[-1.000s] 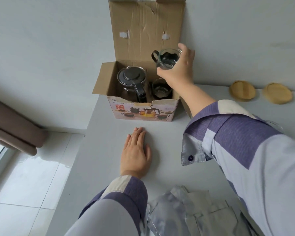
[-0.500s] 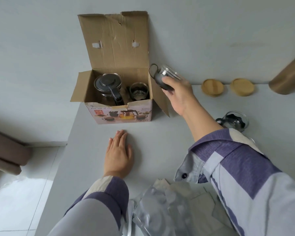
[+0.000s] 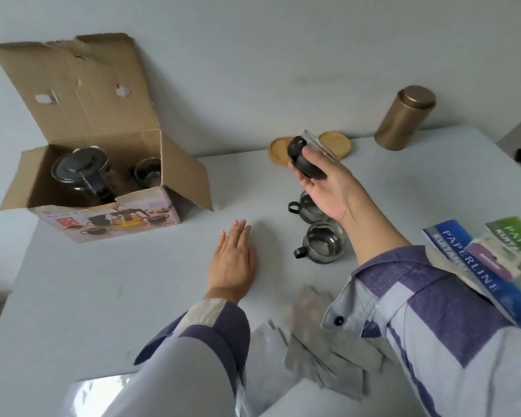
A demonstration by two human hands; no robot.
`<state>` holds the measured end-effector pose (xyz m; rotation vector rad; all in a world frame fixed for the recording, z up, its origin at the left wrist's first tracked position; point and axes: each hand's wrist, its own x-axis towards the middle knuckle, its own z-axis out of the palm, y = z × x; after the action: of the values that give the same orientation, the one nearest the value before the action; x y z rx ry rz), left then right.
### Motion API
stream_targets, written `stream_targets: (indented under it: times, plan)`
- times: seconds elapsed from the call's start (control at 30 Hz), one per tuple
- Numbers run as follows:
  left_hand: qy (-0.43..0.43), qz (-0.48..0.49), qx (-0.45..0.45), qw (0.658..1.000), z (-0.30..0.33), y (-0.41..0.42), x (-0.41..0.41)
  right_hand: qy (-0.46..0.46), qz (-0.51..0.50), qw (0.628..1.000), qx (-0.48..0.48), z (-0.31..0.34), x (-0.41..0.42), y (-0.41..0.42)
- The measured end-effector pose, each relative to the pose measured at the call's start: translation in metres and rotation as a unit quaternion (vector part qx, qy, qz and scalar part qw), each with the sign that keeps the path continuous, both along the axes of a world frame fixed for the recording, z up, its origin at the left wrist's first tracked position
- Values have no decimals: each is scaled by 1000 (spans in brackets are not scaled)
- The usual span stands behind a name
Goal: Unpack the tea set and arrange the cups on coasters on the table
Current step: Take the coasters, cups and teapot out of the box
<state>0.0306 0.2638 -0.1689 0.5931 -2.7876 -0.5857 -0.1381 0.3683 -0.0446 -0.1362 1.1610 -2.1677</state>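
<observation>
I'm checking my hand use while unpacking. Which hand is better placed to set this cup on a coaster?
Right. The right hand already holds the cup in the air just in front of the two coasters. The left hand lies flat on the table, farther from them.

A gold canister stood upright at the back of the desk, against the wall. Paperline packets lay at the right edge, grey foil pouches along the near edge.
</observation>
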Motion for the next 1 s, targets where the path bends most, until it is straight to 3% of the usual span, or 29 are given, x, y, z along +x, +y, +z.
stream_targets:
  times: [0.2,0.37,0.8,1.0]
  plan:
    - [-18,-2,23,1000,-17,45,-38,81,-82,984,135,-33,-46,71]
    - [-8,33,14,999,-27,57,-49,118,-120,931,323,-71,-67,106]
    - [25,51,10,998,-30,57,-51,248,-205,822,469,-129,-73,119]
    - [32,46,16,998,-29,56,-52,261,-186,808,495,-136,-78,116]
